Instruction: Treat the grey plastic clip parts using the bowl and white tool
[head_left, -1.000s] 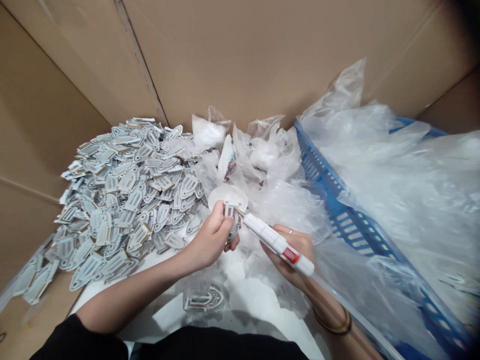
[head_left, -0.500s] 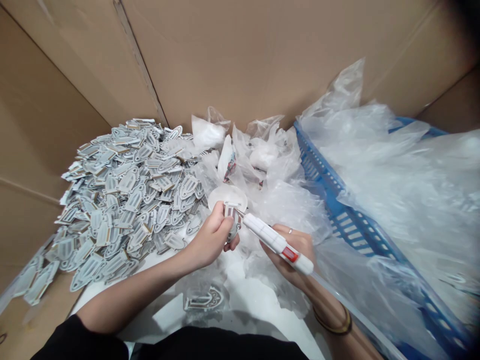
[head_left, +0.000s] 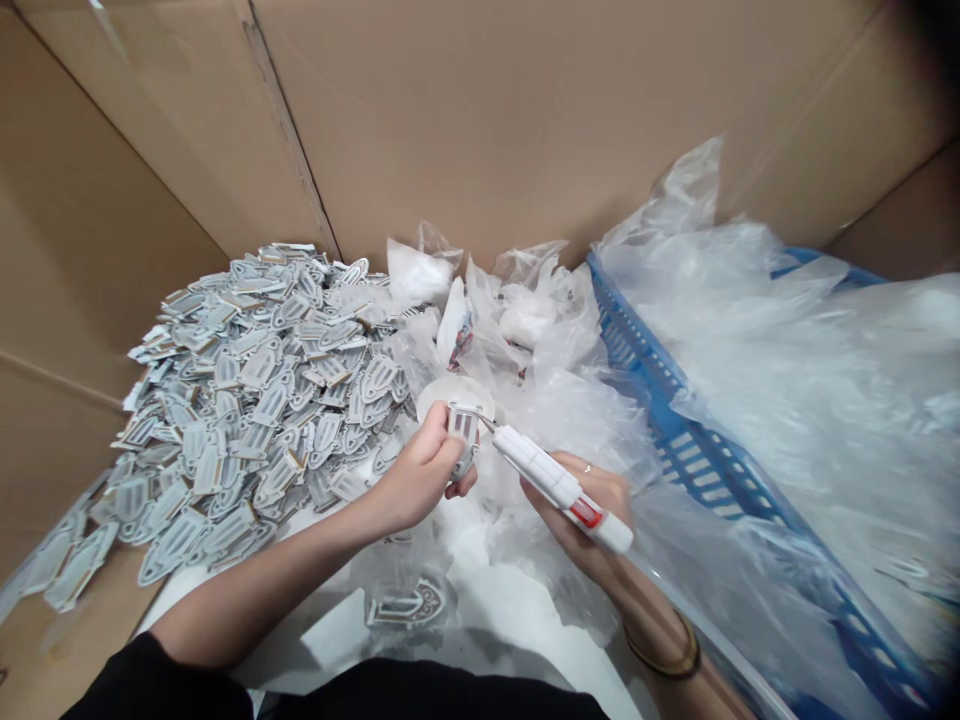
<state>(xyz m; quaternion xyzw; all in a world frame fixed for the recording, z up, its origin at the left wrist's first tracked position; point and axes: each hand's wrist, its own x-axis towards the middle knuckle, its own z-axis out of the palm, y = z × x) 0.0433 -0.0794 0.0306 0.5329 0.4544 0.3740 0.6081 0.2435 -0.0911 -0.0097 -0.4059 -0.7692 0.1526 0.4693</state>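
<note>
A small grey-and-white badge (head_left: 463, 428) is pinched upright in the left hand (head_left: 420, 478), just in front of the body at the middle of the scene, so that its top edge is presented to the tool. A white tagging gun (head_left: 559, 488) with a red mark is gripped in the right hand (head_left: 592, 505), fingers closed round the barrel, and its thin tip is set against the badge, seemingly to pierce or fasten it. One badge and one gun are in hand. A heap of like badges (head_left: 255, 400), too many to be counted, is piled to the left on the white surface (head_left: 510, 610), within easy reach. One blue basket (head_left: 675, 440) lined with clear plastic (head_left: 795, 340) stands to the right.
</note>
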